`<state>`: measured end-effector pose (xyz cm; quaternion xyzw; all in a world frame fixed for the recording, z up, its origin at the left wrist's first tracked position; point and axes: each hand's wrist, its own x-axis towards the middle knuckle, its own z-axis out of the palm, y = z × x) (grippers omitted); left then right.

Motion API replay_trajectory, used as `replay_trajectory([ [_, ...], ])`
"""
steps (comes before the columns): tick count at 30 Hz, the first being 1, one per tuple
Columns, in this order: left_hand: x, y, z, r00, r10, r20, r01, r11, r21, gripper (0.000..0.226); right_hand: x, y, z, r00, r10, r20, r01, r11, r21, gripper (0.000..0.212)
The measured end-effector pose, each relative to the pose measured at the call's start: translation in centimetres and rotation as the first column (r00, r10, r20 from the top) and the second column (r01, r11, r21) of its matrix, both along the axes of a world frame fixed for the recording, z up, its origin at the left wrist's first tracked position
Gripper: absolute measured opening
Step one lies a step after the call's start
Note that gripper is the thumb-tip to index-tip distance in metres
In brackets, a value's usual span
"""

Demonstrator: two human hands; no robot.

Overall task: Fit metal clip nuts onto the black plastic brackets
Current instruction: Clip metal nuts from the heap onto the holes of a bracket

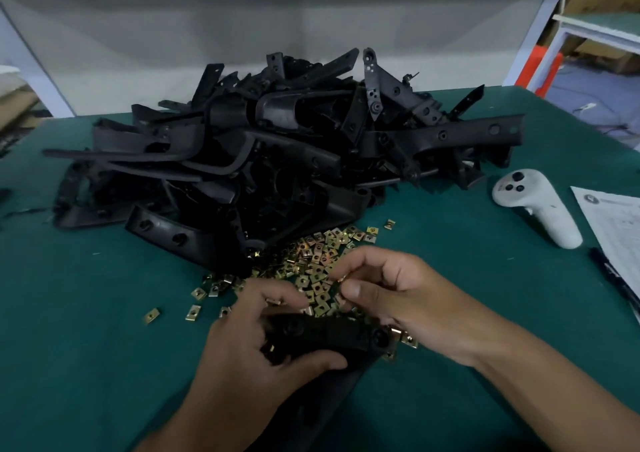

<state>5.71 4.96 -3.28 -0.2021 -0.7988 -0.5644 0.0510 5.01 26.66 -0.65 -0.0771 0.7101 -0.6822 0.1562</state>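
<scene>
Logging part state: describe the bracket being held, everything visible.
The held bracket is black moulded plastic, matte, elongated, with round bosses along its top face. It lies roughly level above the green table, one arm running down toward the viewer. The left hand grips its left end from below, thumb underneath. A brass-coloured clip nut sits at its right end. The right hand hovers just behind.

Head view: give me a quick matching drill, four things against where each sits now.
Things:
1. bracket pile
2. loose clip nuts
3. white controller
4. held bracket

Places:
A. gripped in the left hand
B. right side of the mat, beside the paper sheet
C. heaped at the far middle of the mat
D. scattered just past the hands

Pairs: 1-C, 2-D, 3-B, 4-A
</scene>
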Motion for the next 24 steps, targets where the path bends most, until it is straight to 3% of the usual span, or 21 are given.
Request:
replay_trajectory([
  [4,0.23,0.05,0.13,0.999,-0.048,-0.026,0.046,0.996,-0.070,0.045,0.07,-0.18,-0.14,0.995,0.018,-0.102,-0.009,0.996,0.090,0.017],
  [8,0.57,0.30,0.02,0.983,-0.170,0.068,0.170,0.985,0.000,0.040,0.04,-0.25,-0.37,0.994,0.041,-0.106,-0.031,0.995,0.094,0.016],
  [13,0.57,0.11,-0.16,0.978,-0.164,0.131,0.161,0.986,0.032,0.044,0.17,-0.29,-0.25,0.990,0.057,-0.128,-0.044,0.994,0.097,0.015],
  [24,0.32,-0.01,-0.45,0.984,-0.125,0.125,0.129,0.991,-0.023,0.054,0.20,0.08,0.03,0.991,0.082,-0.103,-0.068,0.989,0.128,0.014],
])
